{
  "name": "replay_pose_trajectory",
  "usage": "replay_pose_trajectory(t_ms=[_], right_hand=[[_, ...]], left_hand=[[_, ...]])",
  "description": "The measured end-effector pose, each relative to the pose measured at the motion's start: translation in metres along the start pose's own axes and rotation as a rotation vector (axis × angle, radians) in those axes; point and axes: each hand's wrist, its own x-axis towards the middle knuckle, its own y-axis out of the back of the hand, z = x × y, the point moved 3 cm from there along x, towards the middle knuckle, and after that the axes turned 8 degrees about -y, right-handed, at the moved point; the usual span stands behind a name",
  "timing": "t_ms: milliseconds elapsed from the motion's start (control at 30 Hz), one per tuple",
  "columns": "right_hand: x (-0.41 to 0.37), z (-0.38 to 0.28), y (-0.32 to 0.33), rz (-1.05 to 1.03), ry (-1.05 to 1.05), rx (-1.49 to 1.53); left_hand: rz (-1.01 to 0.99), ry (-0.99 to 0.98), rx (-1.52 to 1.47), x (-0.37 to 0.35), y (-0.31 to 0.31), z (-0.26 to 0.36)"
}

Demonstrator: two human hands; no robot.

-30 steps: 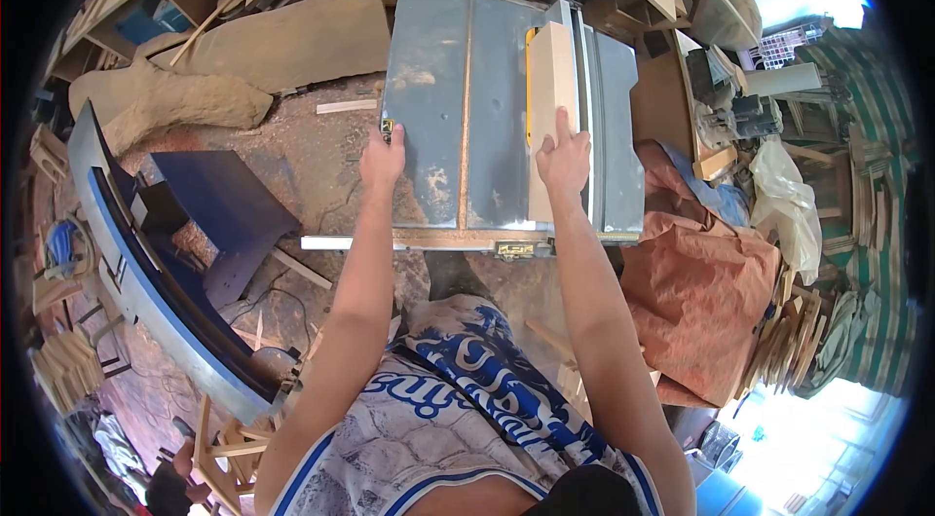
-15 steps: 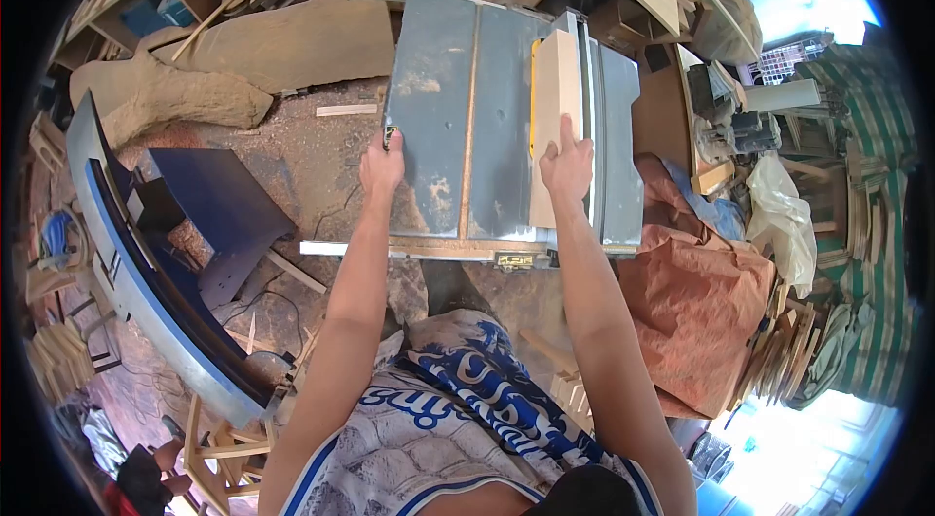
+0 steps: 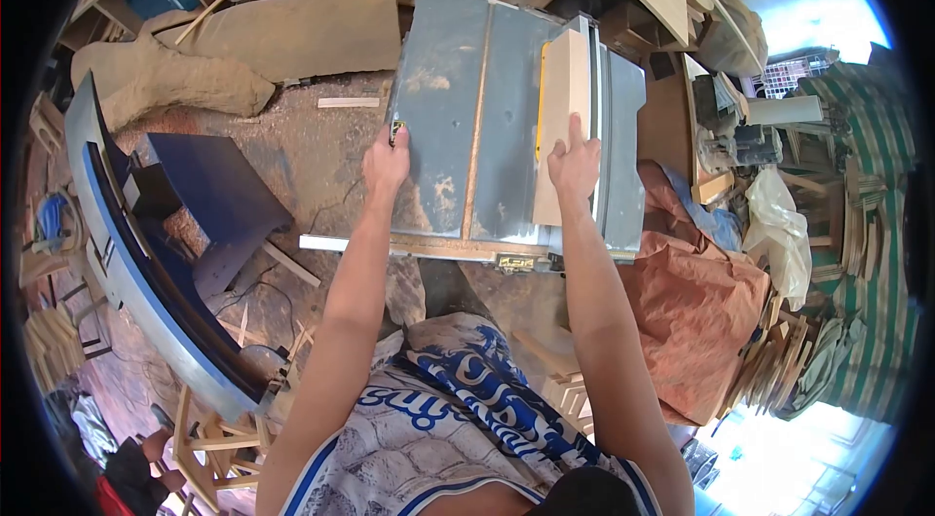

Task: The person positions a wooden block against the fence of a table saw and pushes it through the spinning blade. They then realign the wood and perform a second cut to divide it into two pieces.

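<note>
A grey table saw [image 3: 458, 97] stands in front of me, its top dusted with sawdust. A pale wooden board [image 3: 561, 97] lies lengthwise on the saw's right side, against the rip fence [image 3: 596, 117]. My right hand [image 3: 575, 165] presses flat on the near part of the board, index finger stretched forward along it. My left hand [image 3: 387, 164] grips the left edge of the saw table, near a small yellow and black switch [image 3: 396, 130].
A dark blue panel [image 3: 209, 195] and a long blue-edged curved piece [image 3: 117, 234] lie on the sawdust floor at left. An orange-brown tarp [image 3: 696, 292] covers things at right. Stacked timber and offcuts crowd the back and the right side. Another person crouches at bottom left [image 3: 131, 472].
The view has shifted slightly. My right hand and the board have stayed nearly in place on the saw; my left hand keeps its hold on the table edge.
</note>
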Motion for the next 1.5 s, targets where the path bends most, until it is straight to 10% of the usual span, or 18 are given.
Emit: replay_pose_trajectory(t_ms=[1500], right_hand=[[0.041, -0.018, -0.009, -0.086, -0.015, -0.019]], left_hand=[[-0.016, -0.031, -0.008, 0.004, 0.000, -0.004]])
